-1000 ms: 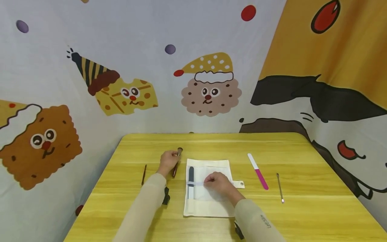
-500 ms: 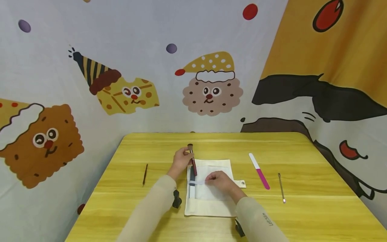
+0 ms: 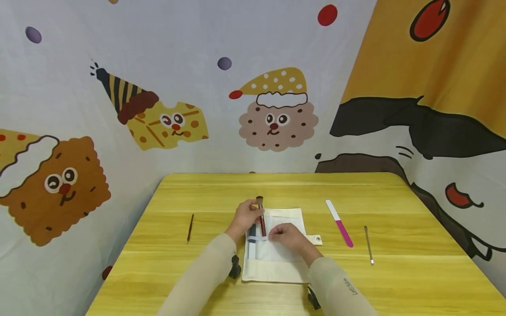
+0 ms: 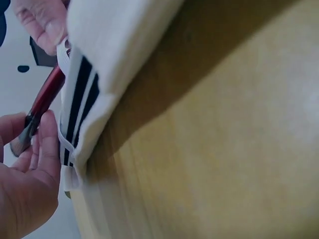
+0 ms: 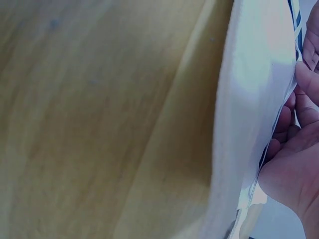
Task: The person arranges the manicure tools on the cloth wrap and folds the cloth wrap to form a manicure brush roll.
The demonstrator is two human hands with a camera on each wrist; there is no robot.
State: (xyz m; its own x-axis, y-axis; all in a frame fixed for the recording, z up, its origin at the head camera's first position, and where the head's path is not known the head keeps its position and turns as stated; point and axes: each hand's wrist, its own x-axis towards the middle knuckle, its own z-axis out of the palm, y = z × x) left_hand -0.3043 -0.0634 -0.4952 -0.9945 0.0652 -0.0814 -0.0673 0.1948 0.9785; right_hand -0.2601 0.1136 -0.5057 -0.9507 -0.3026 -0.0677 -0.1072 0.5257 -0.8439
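My left hand (image 3: pixel 242 219) pinches a makeup brush (image 3: pixel 262 223) near its bristle end, bristles up and dark red handle pointing down. The handle's lower end is at a white elastic band (image 3: pixel 258 238) across an open cream cloth roll (image 3: pixel 276 273). My right hand (image 3: pixel 291 239) pinches that band and draws it up off the cloth, as the left wrist view shows beside the brush handle (image 4: pixel 48 92). A dark-and-white flat file (image 3: pixel 252 251) lies under the band at the roll's left side. In the right wrist view, my right hand (image 5: pixel 294 159) partly hides the band.
On the wooden table (image 3: pixel 158 272), a thin dark brown stick tool (image 3: pixel 190 228) lies left of the roll. A white-and-pink nail file (image 3: pixel 339 223) and a slim metal tool (image 3: pixel 369 245) lie to the right. The roll's snap tab (image 3: pixel 316 239) sticks out rightward.
My left hand has carried the brush rightward from the table left of the roll to over the roll, then lowered its handle to the band. My right hand has stayed at the band.
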